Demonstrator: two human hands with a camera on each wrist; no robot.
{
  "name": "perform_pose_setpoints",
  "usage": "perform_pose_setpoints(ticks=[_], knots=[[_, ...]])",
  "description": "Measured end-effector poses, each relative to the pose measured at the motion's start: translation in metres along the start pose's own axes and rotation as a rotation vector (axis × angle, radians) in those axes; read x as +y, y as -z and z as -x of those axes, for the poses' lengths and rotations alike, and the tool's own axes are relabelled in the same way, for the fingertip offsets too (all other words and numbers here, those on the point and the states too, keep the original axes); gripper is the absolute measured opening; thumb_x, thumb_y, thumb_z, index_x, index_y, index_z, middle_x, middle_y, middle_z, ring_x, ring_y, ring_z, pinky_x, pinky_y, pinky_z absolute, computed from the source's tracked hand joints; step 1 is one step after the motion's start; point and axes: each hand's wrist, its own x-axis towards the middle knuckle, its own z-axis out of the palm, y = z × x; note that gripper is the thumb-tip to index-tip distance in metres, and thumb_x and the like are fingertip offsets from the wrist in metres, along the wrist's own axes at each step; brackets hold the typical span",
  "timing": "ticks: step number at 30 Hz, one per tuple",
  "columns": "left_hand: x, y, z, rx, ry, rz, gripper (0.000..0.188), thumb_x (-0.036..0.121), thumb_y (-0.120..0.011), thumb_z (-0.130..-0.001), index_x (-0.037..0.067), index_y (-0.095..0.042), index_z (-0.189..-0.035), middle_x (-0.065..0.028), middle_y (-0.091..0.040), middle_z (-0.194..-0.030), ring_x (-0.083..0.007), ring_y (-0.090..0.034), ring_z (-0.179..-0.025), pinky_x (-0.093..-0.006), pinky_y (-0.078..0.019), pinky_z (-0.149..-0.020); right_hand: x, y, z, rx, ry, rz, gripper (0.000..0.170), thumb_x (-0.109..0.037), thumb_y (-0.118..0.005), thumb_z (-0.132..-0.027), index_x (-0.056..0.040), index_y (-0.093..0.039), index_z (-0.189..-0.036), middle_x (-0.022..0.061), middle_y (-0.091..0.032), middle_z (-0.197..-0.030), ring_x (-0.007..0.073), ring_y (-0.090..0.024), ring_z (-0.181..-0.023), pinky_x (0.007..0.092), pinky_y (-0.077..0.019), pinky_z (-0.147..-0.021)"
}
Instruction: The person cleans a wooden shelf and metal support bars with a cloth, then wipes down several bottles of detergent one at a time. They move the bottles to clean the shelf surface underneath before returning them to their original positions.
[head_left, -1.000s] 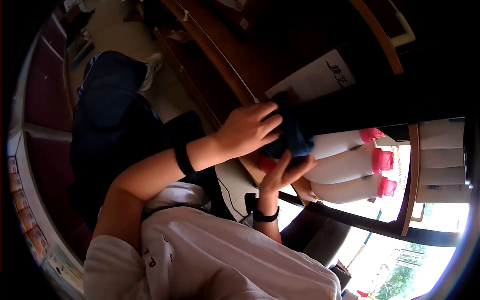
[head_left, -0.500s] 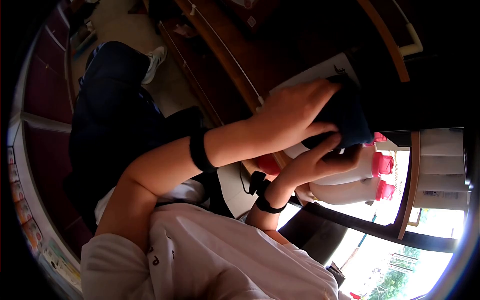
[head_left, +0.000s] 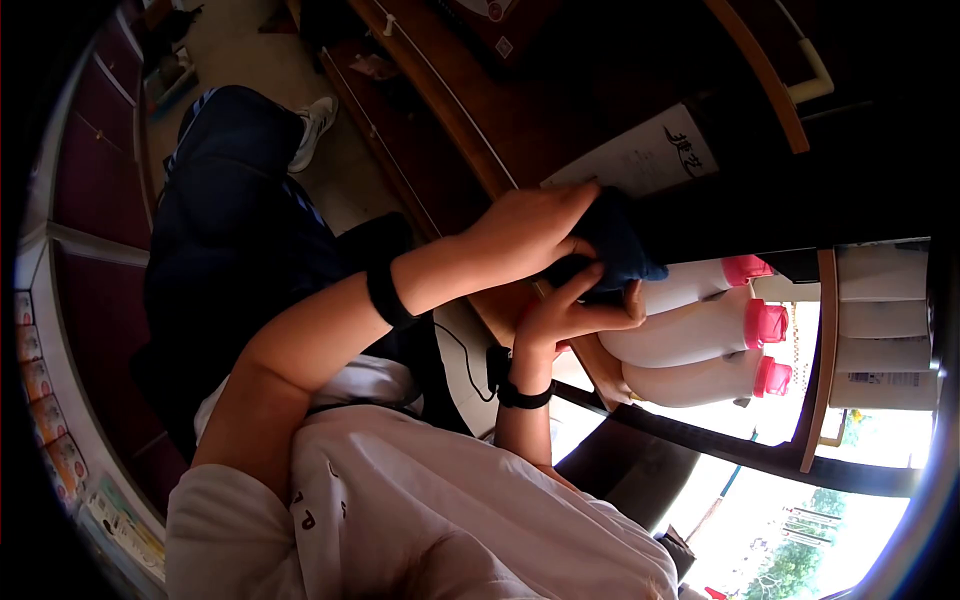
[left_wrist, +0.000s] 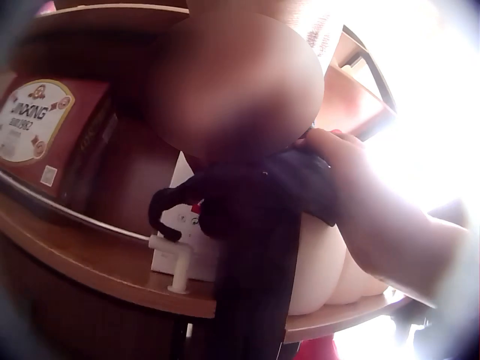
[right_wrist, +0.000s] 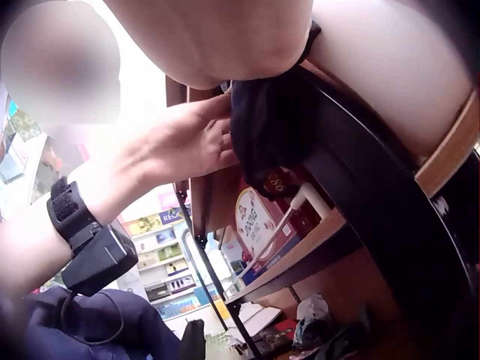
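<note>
A dark navy cloth (head_left: 625, 245) is bunched at a thick black bar of the shelf frame. My left hand (head_left: 525, 230) grips the cloth from the left side, its fingertips partly hidden behind the fabric. Just below it, my right hand (head_left: 575, 312) holds the cloth's lower edge between thumb and fingers. In the left wrist view the right hand (left_wrist: 341, 161) grasps the dark cloth, and one end of the fabric curls out in a hook shape. From the right wrist view, the left hand (right_wrist: 191, 146) has its fingers bent into the cloth (right_wrist: 262, 127) beside the black bar (right_wrist: 375, 195).
Several large white rounded forms with pink ends (head_left: 768, 324) stand close by the bar. A white sheet with dark characters (head_left: 640, 155) and a maroon box (left_wrist: 56, 127) are on the wooden shelf. A white rail bracket (left_wrist: 178, 262) lines the shelf edge. Bright daylight enters at right.
Both hands and the cloth first moved right along the black bar, then came back left. The white sheet, partly covered half a second ago, shows more again.
</note>
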Motion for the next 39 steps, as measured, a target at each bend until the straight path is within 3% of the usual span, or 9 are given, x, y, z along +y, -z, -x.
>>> perform_pose_setpoints(ticks=[7, 17, 22, 25, 30, 32, 34, 36, 39], knots=[[-0.028, -0.002, 0.008, -0.184, 0.103, -0.044, 0.059, 0.028, -0.082, -0.080, 0.004, -0.054, -0.127, -0.0187, -0.072, -0.094, -0.0393, -0.071, -0.085, -0.0459, -0.0571, -0.072, 0.024, -0.011, 0.036, 0.048, 0.126, 0.035, 0.045, -0.006, -0.070, -0.092, -0.0001, -0.043, -0.128, 0.0189, -0.045, -0.126, 0.0361, -0.049, -0.117, 0.0510, -0.0402, -0.103], [-0.026, -0.013, 0.021, -0.077, 0.022, -0.204, 0.040, 0.012, -0.077, -0.079, -0.003, -0.059, -0.112, -0.0173, -0.070, -0.080, -0.0332, -0.073, -0.077, -0.0411, -0.0580, -0.062, 0.036, -0.005, 0.053, -0.029, 0.156, -0.016, 0.037, -0.001, -0.067, -0.093, -0.0004, -0.045, -0.122, 0.0186, -0.047, -0.123, 0.0363, -0.050, -0.114, 0.0520, -0.0397, -0.102], [-0.003, 0.002, 0.015, 0.000, -0.021, -0.223, 0.037, 0.014, -0.080, -0.075, 0.004, -0.060, -0.105, -0.0128, -0.071, -0.090, -0.0336, -0.071, -0.084, -0.0426, -0.0569, -0.065, 0.011, 0.022, 0.030, -0.171, -0.091, -0.223, 0.028, -0.001, -0.063, -0.098, -0.0011, -0.045, -0.120, 0.0111, -0.050, -0.117, 0.0235, -0.051, -0.108, 0.0392, -0.0415, -0.101], [0.026, 0.015, 0.002, 0.227, -0.213, -0.259, 0.032, 0.015, -0.078, -0.075, 0.006, -0.064, -0.103, -0.0085, -0.070, -0.093, -0.0275, -0.071, -0.087, -0.0383, -0.0576, -0.070, -0.004, 0.026, -0.002, -0.045, -0.167, -0.316, 0.019, -0.002, -0.061, -0.100, -0.0001, -0.049, -0.115, 0.0075, -0.052, -0.110, 0.0195, -0.051, -0.101, 0.0329, -0.0432, -0.097], [0.069, 0.016, -0.026, 0.591, -0.474, -0.217, 0.029, 0.020, -0.073, -0.080, 0.007, -0.068, -0.107, -0.0091, -0.066, -0.109, -0.0259, -0.069, -0.098, -0.0371, -0.0568, -0.080, -0.051, 0.028, -0.080, 0.108, -0.022, -0.110, 0.032, -0.011, -0.058, -0.104, 0.0014, -0.048, -0.131, 0.0117, -0.058, -0.125, 0.0247, -0.059, -0.107, 0.0350, -0.0486, -0.091], [0.082, 0.006, -0.033, 0.721, -0.530, -0.280, 0.035, 0.021, -0.073, -0.080, 0.009, -0.069, -0.113, -0.0092, -0.063, -0.115, -0.0262, -0.065, -0.106, -0.0388, -0.0546, -0.085, -0.065, 0.019, -0.083, 0.104, -0.140, -0.080, 0.034, -0.014, -0.056, -0.106, -0.0012, -0.049, -0.136, 0.0100, -0.058, -0.126, 0.0254, -0.061, -0.113, 0.0343, -0.0509, -0.094], [0.070, -0.007, -0.029, 0.685, -0.513, -0.319, 0.041, 0.023, -0.073, -0.080, 0.009, -0.069, -0.118, -0.0084, -0.061, -0.121, -0.0252, -0.062, -0.112, -0.0398, -0.0526, -0.088, -0.027, 0.011, -0.069, 0.031, -0.030, -0.162, 0.036, -0.016, -0.055, -0.107, -0.0032, -0.046, -0.139, 0.0090, -0.059, -0.125, 0.0241, -0.061, -0.110, 0.0333, -0.0515, -0.089], [0.053, -0.010, -0.022, 0.624, -0.551, -0.325, 0.039, 0.023, -0.071, -0.082, 0.008, -0.069, -0.117, -0.0079, -0.061, -0.123, -0.0253, -0.062, -0.112, -0.0403, -0.0522, -0.090, -0.011, 0.015, -0.066, 0.029, -0.134, -0.264, 0.037, -0.016, -0.053, -0.107, -0.0013, -0.043, -0.139, 0.0104, -0.059, -0.121, 0.0220, -0.061, -0.106, 0.0324, -0.0505, -0.085], [0.040, -0.018, -0.003, 0.563, -0.516, -0.380, 0.039, 0.021, -0.069, -0.083, 0.007, -0.069, -0.120, -0.0083, -0.062, -0.125, -0.0252, -0.062, -0.111, -0.0393, -0.0528, -0.091, -0.026, 0.023, -0.057, -0.101, -0.099, -0.023, 0.034, -0.013, -0.053, -0.106, 0.0039, -0.041, -0.133, 0.0149, -0.056, -0.119, 0.0218, -0.060, -0.103, 0.0330, -0.0477, -0.084]])
